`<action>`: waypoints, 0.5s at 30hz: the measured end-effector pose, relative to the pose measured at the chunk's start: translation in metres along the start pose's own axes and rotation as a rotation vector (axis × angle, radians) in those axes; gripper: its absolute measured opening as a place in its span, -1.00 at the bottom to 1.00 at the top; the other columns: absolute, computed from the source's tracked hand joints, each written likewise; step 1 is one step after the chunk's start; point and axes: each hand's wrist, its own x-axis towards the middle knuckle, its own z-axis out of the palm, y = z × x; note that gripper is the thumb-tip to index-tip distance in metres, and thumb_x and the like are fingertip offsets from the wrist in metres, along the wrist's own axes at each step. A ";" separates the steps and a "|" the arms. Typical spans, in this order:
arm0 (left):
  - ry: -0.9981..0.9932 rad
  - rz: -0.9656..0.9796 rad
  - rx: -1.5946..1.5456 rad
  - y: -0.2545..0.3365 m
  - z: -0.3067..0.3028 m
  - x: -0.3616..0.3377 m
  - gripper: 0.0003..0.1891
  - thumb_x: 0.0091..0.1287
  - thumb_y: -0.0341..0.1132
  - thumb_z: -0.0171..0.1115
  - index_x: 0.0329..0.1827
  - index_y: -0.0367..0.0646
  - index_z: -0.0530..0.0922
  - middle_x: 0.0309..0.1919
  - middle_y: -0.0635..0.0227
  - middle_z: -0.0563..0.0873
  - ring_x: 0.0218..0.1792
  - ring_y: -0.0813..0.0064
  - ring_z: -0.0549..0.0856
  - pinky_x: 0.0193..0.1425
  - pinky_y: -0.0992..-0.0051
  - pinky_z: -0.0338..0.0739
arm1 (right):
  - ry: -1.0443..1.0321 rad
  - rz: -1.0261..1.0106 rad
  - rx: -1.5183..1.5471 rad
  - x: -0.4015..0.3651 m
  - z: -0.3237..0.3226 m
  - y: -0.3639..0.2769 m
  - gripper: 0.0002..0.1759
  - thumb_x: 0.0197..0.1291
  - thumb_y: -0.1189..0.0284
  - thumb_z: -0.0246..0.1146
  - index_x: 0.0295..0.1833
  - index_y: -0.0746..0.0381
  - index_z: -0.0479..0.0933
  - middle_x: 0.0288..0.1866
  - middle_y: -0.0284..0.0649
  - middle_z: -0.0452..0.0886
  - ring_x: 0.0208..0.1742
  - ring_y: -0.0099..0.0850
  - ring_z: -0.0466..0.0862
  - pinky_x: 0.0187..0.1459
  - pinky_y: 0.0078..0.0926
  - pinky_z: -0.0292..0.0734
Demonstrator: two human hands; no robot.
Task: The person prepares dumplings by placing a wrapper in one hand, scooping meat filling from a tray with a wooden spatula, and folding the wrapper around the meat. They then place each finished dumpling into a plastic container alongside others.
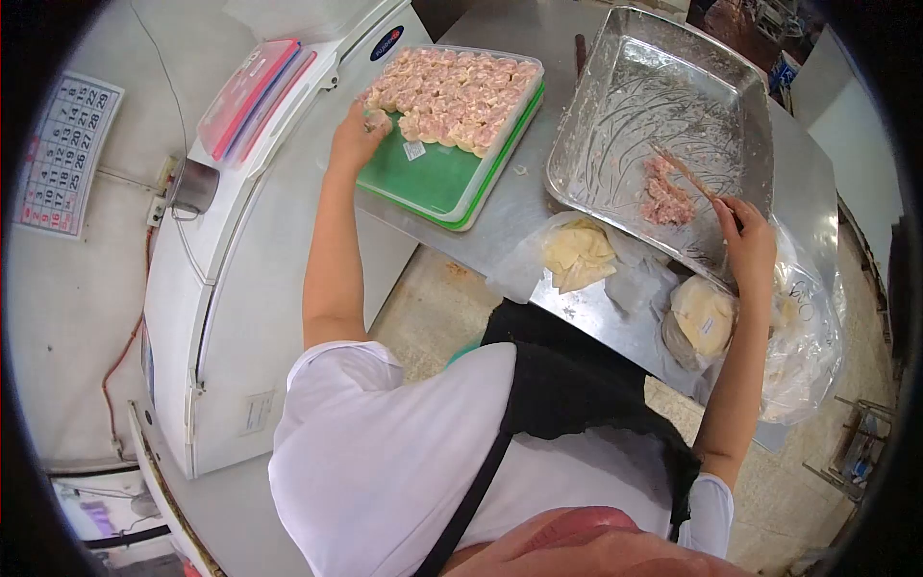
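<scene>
My left hand (357, 140) is at the left edge of a green-bottomed plastic tray (428, 178). Its fingers are closed on a small filled dumpling (379, 122), beside tight rows of similar meat dumplings (461, 91) on the tray's far part. My right hand (750, 242) grips a thin wooden stick-like spatula (687, 173) over a large metal pan (663, 72). The spatula's far end reaches a lump of pink minced meat (666, 195); smears of meat coat the pan's floor. Its exact tip shape is hard to make out.
Stacked wrappers (579, 252) lie on plastic at the table's near edge. Another wrapper stack (702, 315) and a clear plastic bag (803, 337) sit near my right forearm. A white refrigerator (260, 346) stands left, with coloured folders (252, 96) on it. A dark handle (580, 53) lies behind the pan.
</scene>
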 end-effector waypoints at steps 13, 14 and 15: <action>-0.246 0.083 -0.148 0.004 0.010 0.020 -0.14 0.08 -0.24 0.46 0.47 -0.16 0.24 0.07 -0.07 0.65 0.04 0.00 0.67 0.16 0.26 0.52 | -0.041 0.078 -0.016 0.002 -0.001 -0.007 -0.68 0.31 0.20 0.24 -0.07 0.24 0.66 -0.22 -0.17 0.67 -0.30 -0.30 0.66 -0.22 -0.44 0.50; -0.206 0.185 -0.165 0.000 0.013 0.023 -0.15 0.08 -0.25 0.46 0.47 -0.15 0.25 0.10 -0.06 0.64 0.05 0.02 0.66 0.17 0.27 0.51 | -0.038 0.072 -0.019 0.002 -0.001 -0.006 -0.67 0.31 0.20 0.24 -0.07 0.24 0.66 -0.22 -0.17 0.67 -0.30 -0.29 0.66 -0.22 -0.43 0.50; -0.206 0.189 -0.163 -0.008 0.016 0.023 -0.15 0.08 -0.25 0.46 0.47 -0.15 0.25 0.10 -0.06 0.64 0.05 0.02 0.66 0.17 0.27 0.51 | -0.034 0.067 -0.021 0.002 -0.001 -0.005 -0.67 0.31 0.20 0.24 -0.07 0.24 0.66 -0.22 -0.16 0.67 -0.30 -0.28 0.66 -0.22 -0.42 0.50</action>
